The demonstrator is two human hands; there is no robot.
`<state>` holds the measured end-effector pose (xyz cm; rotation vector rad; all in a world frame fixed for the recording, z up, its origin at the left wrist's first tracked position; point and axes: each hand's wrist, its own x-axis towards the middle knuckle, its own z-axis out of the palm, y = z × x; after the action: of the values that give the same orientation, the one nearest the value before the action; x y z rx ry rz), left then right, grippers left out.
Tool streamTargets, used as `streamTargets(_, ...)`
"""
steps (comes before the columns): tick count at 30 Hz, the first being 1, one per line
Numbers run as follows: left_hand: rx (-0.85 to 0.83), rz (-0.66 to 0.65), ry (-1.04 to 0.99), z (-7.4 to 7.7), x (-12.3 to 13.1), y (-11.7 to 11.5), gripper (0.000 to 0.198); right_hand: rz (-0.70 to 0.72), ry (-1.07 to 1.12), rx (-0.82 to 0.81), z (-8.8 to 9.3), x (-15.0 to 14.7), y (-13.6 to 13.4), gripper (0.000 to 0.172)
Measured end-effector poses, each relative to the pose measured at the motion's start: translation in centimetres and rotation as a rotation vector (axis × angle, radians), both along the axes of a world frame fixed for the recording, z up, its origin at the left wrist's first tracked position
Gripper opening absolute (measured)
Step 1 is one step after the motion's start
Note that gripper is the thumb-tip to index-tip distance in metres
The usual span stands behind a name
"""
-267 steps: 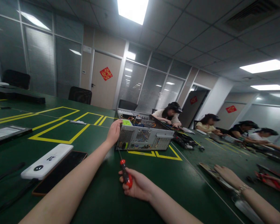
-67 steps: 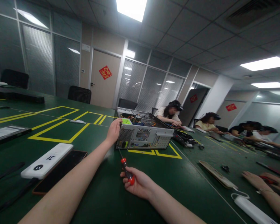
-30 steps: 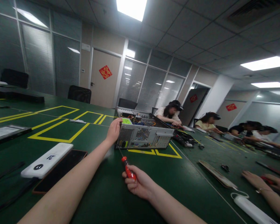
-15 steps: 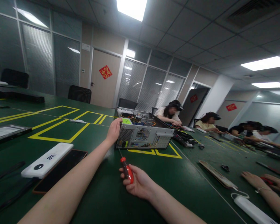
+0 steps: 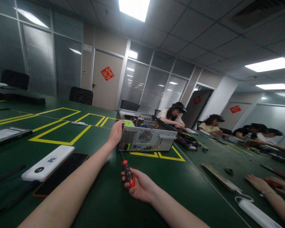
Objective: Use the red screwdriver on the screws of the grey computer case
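Note:
An opened computer case point(image 5: 154, 139) lies on the green table, its rear panel facing me. My left hand point(image 5: 116, 132) grips the case's left edge, beside a power supply with a yellow-green label point(image 5: 129, 123); some of its fingertips are hidden. Lower down, my right hand point(image 5: 140, 185) is closed around the red and black handle of a screwdriver point(image 5: 127, 172). The screwdriver's thin shaft points up at the lower left corner of the rear panel. I cannot make out what its tip touches.
To my left lie a white power bank point(image 5: 48, 163), a dark phone point(image 5: 61, 174) and a hard drive point(image 5: 8, 134). On the right are another phone point(image 5: 220, 177), a white power bank point(image 5: 258, 212) and a co-worker's hands point(image 5: 260, 185). Several people sit farther along the table.
The screwdriver's handle has turned in my right hand, so more of its dark side shows. My left hand and the case have stayed put.

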<state>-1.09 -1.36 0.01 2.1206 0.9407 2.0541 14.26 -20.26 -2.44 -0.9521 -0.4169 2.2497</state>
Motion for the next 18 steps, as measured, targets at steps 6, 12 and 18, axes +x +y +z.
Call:
streamTargets(6, -0.013, -0.004, -0.001, 0.16, -0.02, -0.17, 0.037, -0.009, 0.032, 0.015, 0.03, 0.0, 0.0, 0.035)
streamTargets(12, -0.012, 0.002, 0.006, 0.25, -0.02, -0.21, 0.038, -0.037, 0.024, 0.04, 0.41, -0.04, -0.21, 0.03)
streamTargets(18, -0.015, 0.002, -0.007, 0.2, -0.01, -0.19, 0.037, -0.058, -0.006, -0.012, 0.45, -0.07, -0.25, 0.024)
